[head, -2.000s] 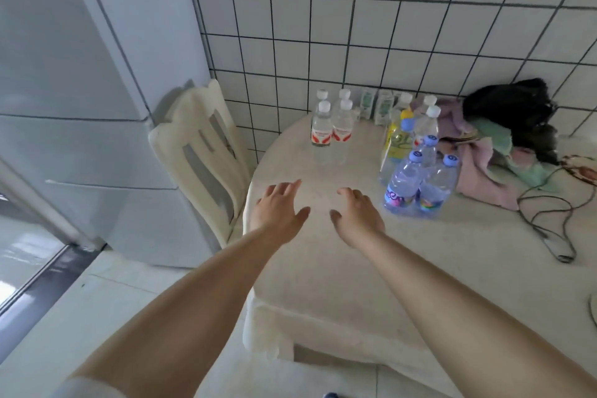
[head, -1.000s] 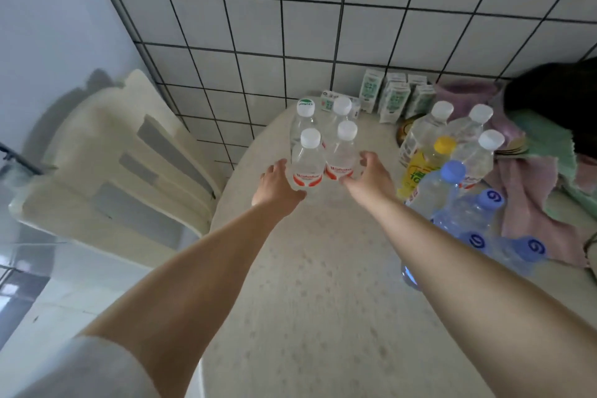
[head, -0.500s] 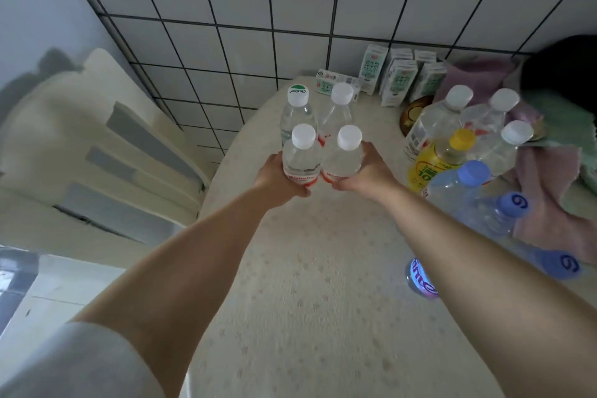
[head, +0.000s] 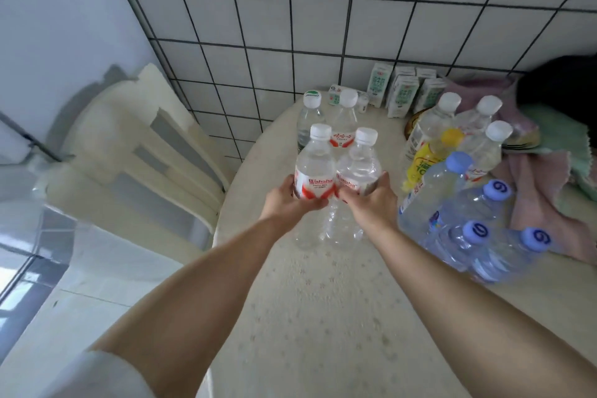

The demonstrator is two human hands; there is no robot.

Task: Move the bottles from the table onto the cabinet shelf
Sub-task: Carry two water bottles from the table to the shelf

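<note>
Left hand (head: 287, 200) and right hand (head: 371, 203) each grip a water bottle (head: 315, 168) over the cream worktop (head: 323, 317); chair (head: 135, 152) at nine o'clock.

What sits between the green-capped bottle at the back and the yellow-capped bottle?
In the head view, one white-capped bottle stands between the green-capped bottle and the yellow-capped bottle; right of it is bare table.

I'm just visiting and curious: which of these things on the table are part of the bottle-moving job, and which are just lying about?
Part of the job:
- left hand holding one red-labelled bottle
- right hand holding another
- two bottles behind
- yellow bottle
- blue-capped bottles

Lying about:
- milk cartons
- pink cloth
- chair
</note>
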